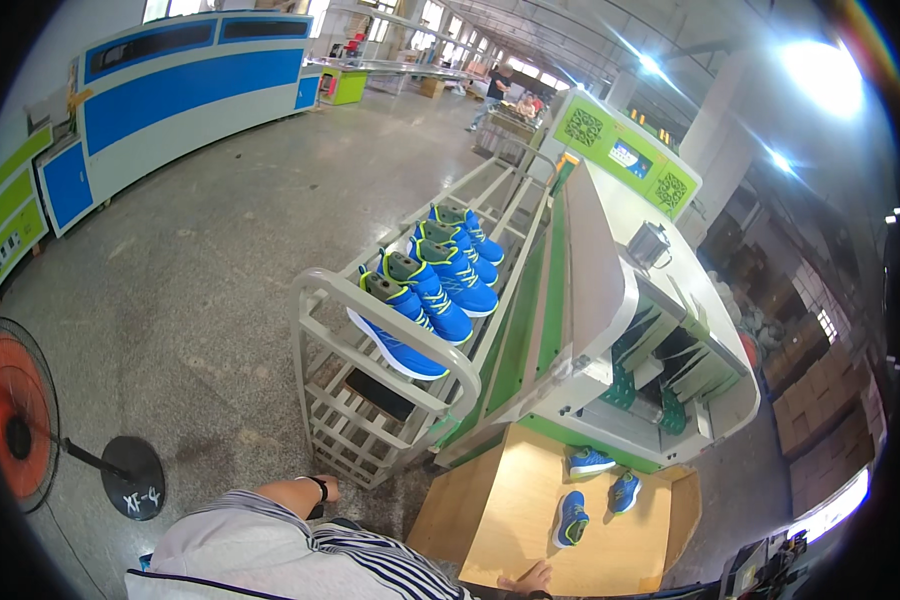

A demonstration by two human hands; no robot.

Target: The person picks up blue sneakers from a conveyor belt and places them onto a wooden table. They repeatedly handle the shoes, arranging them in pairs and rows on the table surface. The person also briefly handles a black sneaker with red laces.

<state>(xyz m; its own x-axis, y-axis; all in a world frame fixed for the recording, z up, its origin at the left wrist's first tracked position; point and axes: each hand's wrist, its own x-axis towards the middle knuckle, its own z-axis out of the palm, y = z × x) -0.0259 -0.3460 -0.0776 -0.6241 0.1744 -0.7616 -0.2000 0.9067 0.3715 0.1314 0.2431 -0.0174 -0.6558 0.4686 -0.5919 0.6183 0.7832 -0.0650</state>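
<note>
My right hand (530,578) is at the near edge of a pale wooden table (520,490), thumb apart from the fingers, with nothing visible in it. Three blue sports shoes with yellow-green trim lie on that table: one shoe (571,519) nearest my hand, another shoe (625,492) to its right, and a third shoe (591,461) by the machine opening. My left hand (329,488) hangs low beside the rack, a dark band at its wrist; its fingers are too small and hidden to read. Several matching blue shoes (435,300) with grey-green lasts inside stand in a row on the rack.
The pale metal rack (312,330) stands ahead, alongside a white-and-green machine (595,270) bearing a metal mug (649,243). An orange fan (15,430) is at left. Farther off are a blue-and-white machine (200,90) and people (495,90). Cardboard boxes (820,400) are stacked at right.
</note>
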